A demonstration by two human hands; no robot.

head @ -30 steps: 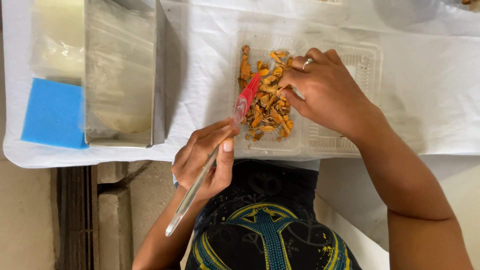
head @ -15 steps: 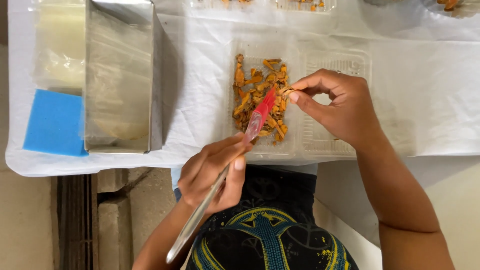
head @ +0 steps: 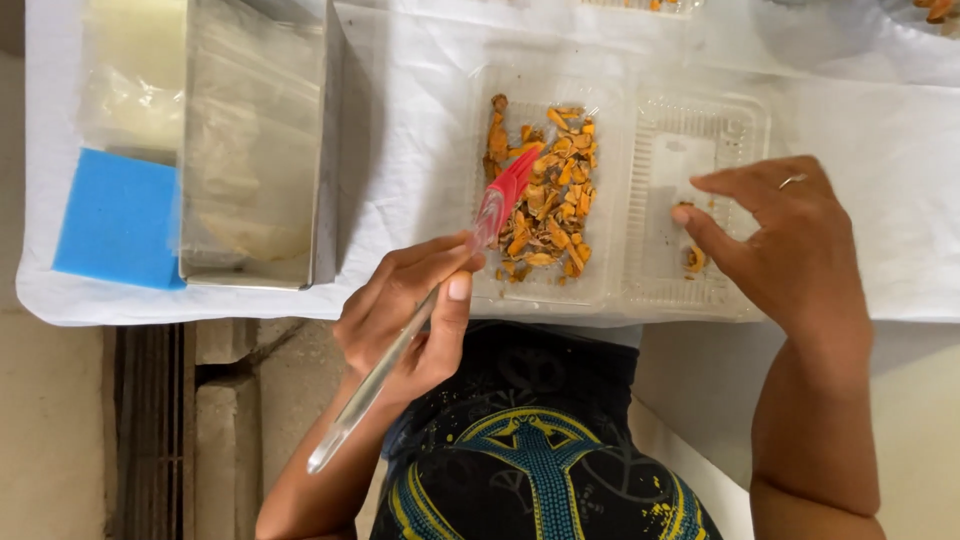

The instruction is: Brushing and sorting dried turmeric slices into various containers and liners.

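Most orange root pieces [head: 540,195] remain heaped in the left compartment [head: 480,150] of a clear hinged tray. Left hand [head: 405,315] pinches a red-tipped brush [head: 440,275] over the heap. Right hand [head: 790,245], fingers loosely spread, hovers above the right compartment [head: 745,130], where one or two pieces [head: 692,258] lie.

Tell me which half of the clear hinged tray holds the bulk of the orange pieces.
The left half, under the red brush tip, holds the piled orange pieces. The right half is almost bare, with only a piece or two by the right hand.
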